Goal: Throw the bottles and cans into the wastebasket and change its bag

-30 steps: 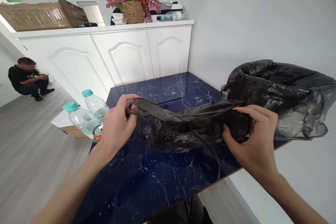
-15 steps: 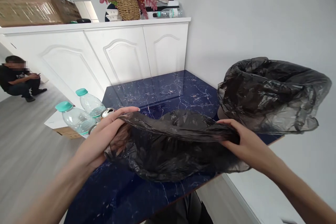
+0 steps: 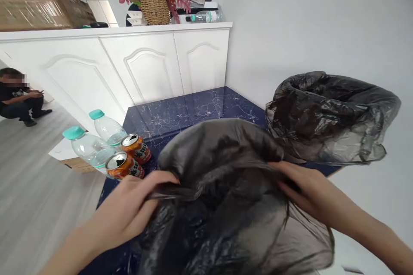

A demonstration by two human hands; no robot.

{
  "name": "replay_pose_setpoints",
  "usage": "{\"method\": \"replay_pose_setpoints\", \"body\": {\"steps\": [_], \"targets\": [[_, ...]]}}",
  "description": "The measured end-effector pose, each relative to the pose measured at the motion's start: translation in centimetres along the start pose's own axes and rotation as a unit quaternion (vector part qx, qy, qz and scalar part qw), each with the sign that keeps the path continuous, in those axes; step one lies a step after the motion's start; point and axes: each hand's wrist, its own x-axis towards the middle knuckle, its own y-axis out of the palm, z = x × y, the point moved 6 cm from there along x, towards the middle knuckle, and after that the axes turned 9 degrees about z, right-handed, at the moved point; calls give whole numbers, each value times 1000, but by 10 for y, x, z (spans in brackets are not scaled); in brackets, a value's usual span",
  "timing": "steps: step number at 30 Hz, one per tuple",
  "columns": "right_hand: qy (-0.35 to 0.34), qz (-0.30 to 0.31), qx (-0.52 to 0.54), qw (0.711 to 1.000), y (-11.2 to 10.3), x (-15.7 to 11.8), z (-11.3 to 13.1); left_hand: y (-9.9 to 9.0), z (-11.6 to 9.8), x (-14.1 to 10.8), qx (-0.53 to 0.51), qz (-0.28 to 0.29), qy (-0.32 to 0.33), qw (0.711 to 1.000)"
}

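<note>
A thin black plastic bag (image 3: 222, 150) is stretched between my two hands above the blue marbled table (image 3: 206, 99). My left hand (image 3: 129, 206) pinches its left edge, and on the other side my right hand (image 3: 306, 184) grips the right edge. The bag bulges upward at the back and hangs loosely toward me, partly see-through. Two orange cans, one nearer (image 3: 124, 166) and one behind it (image 3: 137, 148), stand just beyond my left hand. Beside them are two clear bottles with teal caps (image 3: 90, 148) (image 3: 111, 128).
At the right, another black bag (image 3: 332, 116) covers a container by the wall. A white cabinet (image 3: 145, 68) behind the table carries a flower basket (image 3: 155, 10), a lying bottle (image 3: 206, 16) and a cardboard box (image 3: 32, 10). A person (image 3: 22, 99) squats at the far left.
Both hands have moved down, and the left also slightly right. The bag has opened out, with its back part raised and its front hanging lower. The two cans are now more exposed.
</note>
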Motion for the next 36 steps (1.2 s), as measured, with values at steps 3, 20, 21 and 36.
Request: {"method": "replay_pose_setpoints", "body": {"steps": [3, 20, 21, 36], "targets": [[11, 119, 31, 992, 26, -12, -19, 28, 1, -7, -20, 249, 44, 967], [-28, -7, -160, 987, 15, -16, 2, 60, 10, 76, -47, 135, 50, 988], [-38, -11, -145, 989, 14, -16, 8, 63, 9, 78, -55, 140, 62, 987], [174, 124, 179, 960, 18, -107, -69, 79, 55, 124, -107, 41, -107, 988]]}}
